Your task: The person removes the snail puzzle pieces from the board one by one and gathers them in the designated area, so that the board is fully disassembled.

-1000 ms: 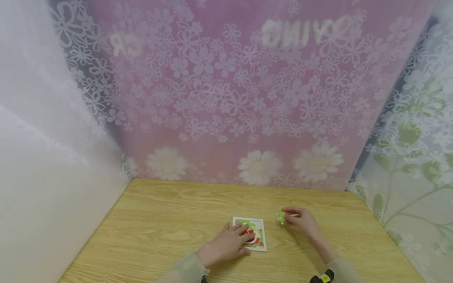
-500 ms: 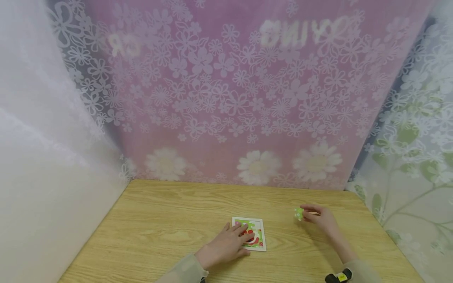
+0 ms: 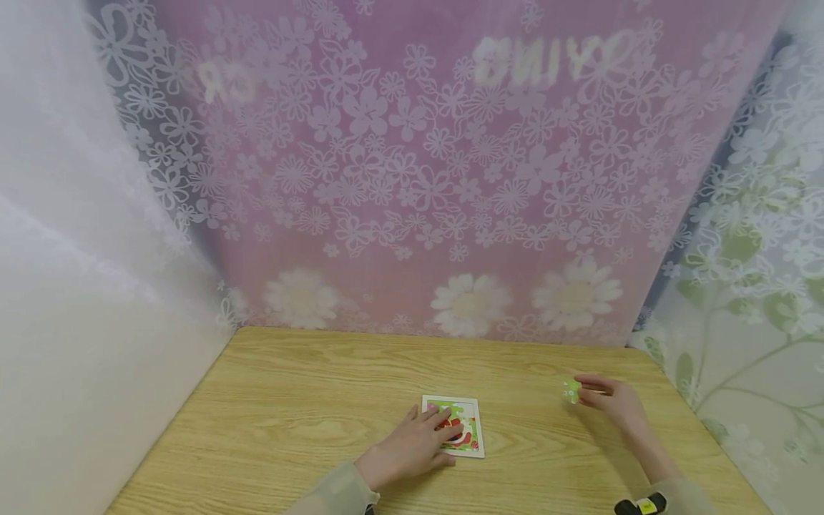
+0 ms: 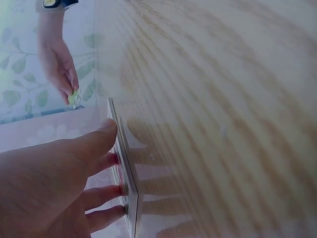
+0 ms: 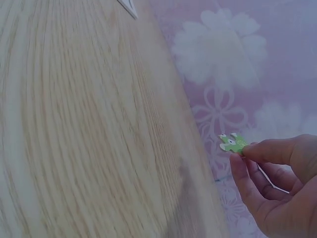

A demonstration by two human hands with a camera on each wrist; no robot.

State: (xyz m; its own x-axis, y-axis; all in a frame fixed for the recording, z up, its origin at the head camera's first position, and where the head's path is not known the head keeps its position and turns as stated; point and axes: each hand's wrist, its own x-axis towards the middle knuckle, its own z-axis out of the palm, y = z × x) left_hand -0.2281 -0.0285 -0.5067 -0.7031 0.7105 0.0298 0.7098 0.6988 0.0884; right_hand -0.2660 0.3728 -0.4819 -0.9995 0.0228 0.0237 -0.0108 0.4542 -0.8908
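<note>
A small square picture puzzle [image 3: 473, 452] with a white frame lies on the table, its picture green, red and white. Across its left part my left hand [image 3: 410, 441] rests with spread, fairly straight fingers, hiding some of the picture. In the left wrist view the fingertips [image 4: 120, 191] touch the board's face. Off to the right, above the table, my right hand [image 3: 614, 405] pinches a green and white jigsaw piece [image 3: 570, 391] between thumb and fingers. The right wrist view shows the jigsaw piece [image 5: 233, 144] held at its edge, with its knobs sticking out.
The wood-grain table [image 3: 322, 400] reaches back to a pink flowered curtain [image 3: 412, 179]. A white curtain [image 3: 84, 300] hangs on the left and a leaf-patterned one [image 3: 759, 286] on the right. A black strap [image 3: 644, 505] with a yellow label sits on the right wrist.
My right hand has moved to the right, away from the puzzle board, carrying the jigsaw piece. The left hand has stayed on the board.
</note>
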